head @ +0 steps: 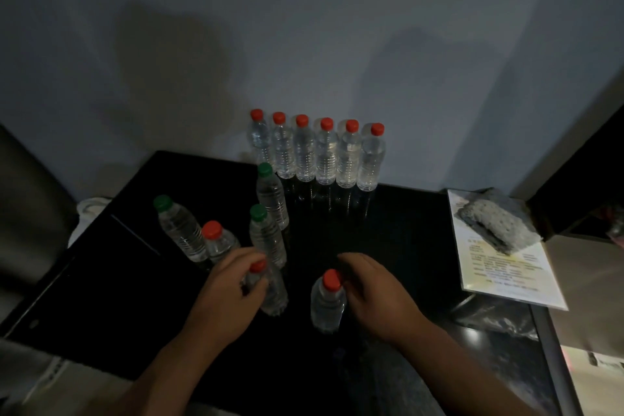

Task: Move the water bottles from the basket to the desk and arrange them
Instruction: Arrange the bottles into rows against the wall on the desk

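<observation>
Several clear red-capped water bottles [316,154] stand in a row against the wall at the back of the black desk [388,240]. Three green-capped bottles [271,194] and one red-capped bottle [219,241] stand loosely at centre left. My left hand [229,287] grips the neck of a red-capped bottle [273,294] standing near the front. My right hand [374,290] holds another red-capped bottle [327,307] by its upper part, from the right side. No basket shows clearly.
A laminated sheet [506,277] with a grey stone-like lump [493,223] on it lies at the desk's right edge. A pale object [89,213] sits beyond the desk's left edge. A grey wall closes the back.
</observation>
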The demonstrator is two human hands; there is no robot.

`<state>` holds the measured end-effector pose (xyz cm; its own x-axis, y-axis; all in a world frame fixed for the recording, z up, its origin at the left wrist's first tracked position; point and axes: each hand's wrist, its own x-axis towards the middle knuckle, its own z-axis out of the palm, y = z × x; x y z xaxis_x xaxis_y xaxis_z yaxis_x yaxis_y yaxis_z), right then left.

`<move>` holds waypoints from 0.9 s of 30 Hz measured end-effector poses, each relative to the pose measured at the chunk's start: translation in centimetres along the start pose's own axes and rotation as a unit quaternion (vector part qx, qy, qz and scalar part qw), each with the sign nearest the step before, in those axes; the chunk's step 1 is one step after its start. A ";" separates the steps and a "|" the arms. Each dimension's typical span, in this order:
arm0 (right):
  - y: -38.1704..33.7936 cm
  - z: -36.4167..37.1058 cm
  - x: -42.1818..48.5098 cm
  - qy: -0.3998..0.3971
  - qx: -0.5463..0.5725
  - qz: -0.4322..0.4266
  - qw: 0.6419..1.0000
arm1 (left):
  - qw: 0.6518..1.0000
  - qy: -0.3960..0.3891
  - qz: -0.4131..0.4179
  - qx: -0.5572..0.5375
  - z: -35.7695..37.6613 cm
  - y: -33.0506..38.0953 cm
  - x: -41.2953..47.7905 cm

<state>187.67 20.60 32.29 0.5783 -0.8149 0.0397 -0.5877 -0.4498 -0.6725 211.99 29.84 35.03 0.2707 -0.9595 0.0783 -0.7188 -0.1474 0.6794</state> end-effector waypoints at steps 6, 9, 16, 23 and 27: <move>-1.0 1.1 -0.8 -0.005 0.025 0.002 1.000 | 0.999 -0.027 -0.022 -0.032 -0.4 -1.1 -0.4; -1.3 1.6 -1.0 -0.005 0.034 0.023 0.999 | 0.995 -0.062 -0.048 -0.057 -0.3 -1.9 0.4; -2.1 2.7 -0.5 0.017 0.030 0.092 0.995 | 0.986 -0.108 -0.041 -0.121 -0.5 -3.7 2.4; -2.8 4.1 -0.5 0.086 0.067 0.206 0.972 | 0.979 -0.148 -0.021 -0.136 0.1 -5.2 3.9; -3.4 4.7 -0.5 0.114 0.085 0.244 0.959 | 0.974 -0.178 -0.007 -0.137 0.1 -5.6 4.7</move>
<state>192.02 24.21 31.09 0.1081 -0.9808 -0.1626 -0.6454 0.0552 -0.7618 217.27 26.11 31.50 0.0049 -0.9874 -0.1582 -0.5059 -0.1389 0.8513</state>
